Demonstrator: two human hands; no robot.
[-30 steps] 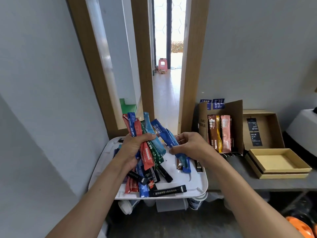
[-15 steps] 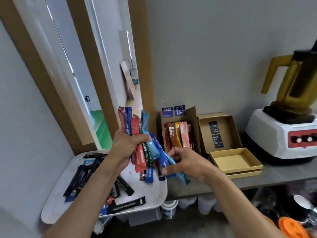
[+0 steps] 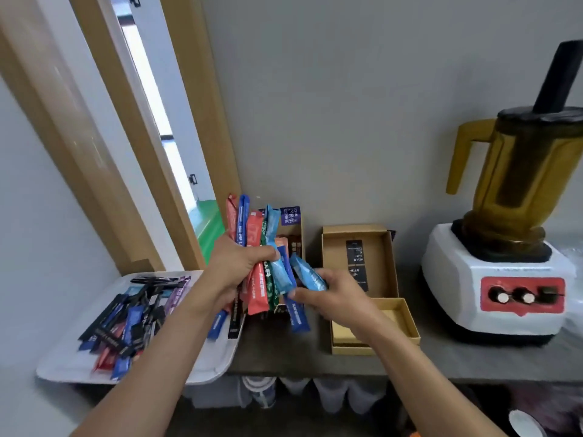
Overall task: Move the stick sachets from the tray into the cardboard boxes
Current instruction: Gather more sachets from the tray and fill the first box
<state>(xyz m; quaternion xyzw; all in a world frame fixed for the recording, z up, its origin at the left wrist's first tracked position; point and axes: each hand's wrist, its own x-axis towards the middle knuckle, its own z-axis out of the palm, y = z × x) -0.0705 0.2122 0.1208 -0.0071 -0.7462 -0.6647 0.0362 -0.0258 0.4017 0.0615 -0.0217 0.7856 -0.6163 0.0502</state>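
Both our hands have swung rightward off the tray (image 3: 214,357) since the earlier frame, and now work over the desk (image 3: 277,351), right in front of the tall cardboard box (image 3: 285,231). Our left hand (image 3: 239,269) holds a fanned bundle of stick sachets (image 3: 257,279) upright, fingers curled tight round its middle. Our right hand (image 3: 334,298) pinches one light-blue sachet (image 3: 307,272) between thumb and fingertips, beside the bundle. To do this well, we judge, we should keep the left grip firm so the neighbours do not slide out, free one sachet at a time, and feed it end-first into the box. That tall box already holds a few brown and pink sachets standing upright. The flat open box (image 3: 334,263) beside it shows none where we can see in. Many loose sachets (image 3: 132,320), mostly dark and blue, lie on the tray.
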